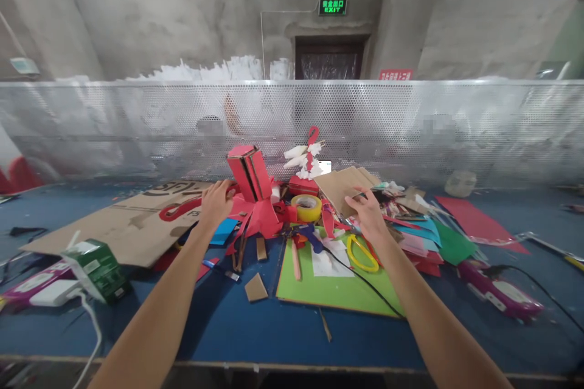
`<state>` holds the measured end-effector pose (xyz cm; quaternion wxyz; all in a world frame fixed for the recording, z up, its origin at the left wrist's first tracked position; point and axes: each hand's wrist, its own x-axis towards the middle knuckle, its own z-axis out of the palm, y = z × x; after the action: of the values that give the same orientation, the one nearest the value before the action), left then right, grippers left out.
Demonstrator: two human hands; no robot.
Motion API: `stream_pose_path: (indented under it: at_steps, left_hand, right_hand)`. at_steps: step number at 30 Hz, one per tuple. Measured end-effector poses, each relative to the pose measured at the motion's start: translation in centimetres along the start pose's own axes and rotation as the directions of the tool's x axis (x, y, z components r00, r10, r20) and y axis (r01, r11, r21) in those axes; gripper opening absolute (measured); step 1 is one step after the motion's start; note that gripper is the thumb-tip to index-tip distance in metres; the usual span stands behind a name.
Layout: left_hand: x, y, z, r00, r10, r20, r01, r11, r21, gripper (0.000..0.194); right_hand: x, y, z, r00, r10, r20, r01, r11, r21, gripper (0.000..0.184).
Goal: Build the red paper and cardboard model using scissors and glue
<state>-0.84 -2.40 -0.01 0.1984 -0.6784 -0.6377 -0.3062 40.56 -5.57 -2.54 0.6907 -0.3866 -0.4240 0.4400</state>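
My left hand is closed on the side of a red paper-covered cardboard model. The model stands upright, with bare brown edges along its block-shaped top and a curled red strip reaching out to the left. On the other side, my right hand pinches the lower edge of a brown cardboard piece, tilted above the pile. Between the hands lie a roll of yellow tape and a blue glue gun. Yellow-handled scissors rest just below my right hand.
A green board lies in front, crossed by a black cord. Flat cardboard, a green box and cables are at left. Coloured paper and a purple power strip lie at right. A perforated metal screen stands behind.
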Motion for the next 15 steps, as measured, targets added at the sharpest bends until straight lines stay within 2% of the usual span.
stream_pose_path:
  at_steps: [3,5,7,10,13,15]
  left_hand:
    - [-0.1,0.0,0.5,0.999,-0.045,-0.010,0.045,0.998,0.042,0.033]
    - [-0.1,0.0,0.8,0.997,-0.066,-0.025,0.068,0.996,0.052,0.033]
    - [0.0,0.1,1.0,0.998,-0.065,-0.020,0.065,0.998,0.027,0.033]
    - [0.1,0.1,1.3,1.000,-0.026,0.008,0.026,0.997,-0.079,0.032]
    - [0.2,0.2,1.7,1.000,0.023,0.011,-0.021,0.988,-0.152,0.031]
    - [0.1,0.3,1.9,0.999,0.045,-0.010,-0.046,0.990,-0.134,0.030]
  right_hand:
    - [0.3,0.3,-0.5,1.000,-0.020,0.020,0.022,0.996,-0.086,0.066]
    - [0.8,0.6,-1.1,0.997,-0.028,0.067,0.043,0.971,-0.235,0.060]
    - [1.4,1.0,-2.0,0.990,-0.029,0.140,0.091,0.883,-0.461,0.051]
    - [2.3,1.3,-3.3,0.975,-0.021,0.223,0.177,0.681,-0.711,0.039]
    - [2.8,1.6,-4.2,0.967,-0.008,0.255,0.212,0.582,-0.785,0.032]
    - [3.0,1.7,-4.5,0.964,-0.005,0.268,0.230,0.523,-0.820,0.030]
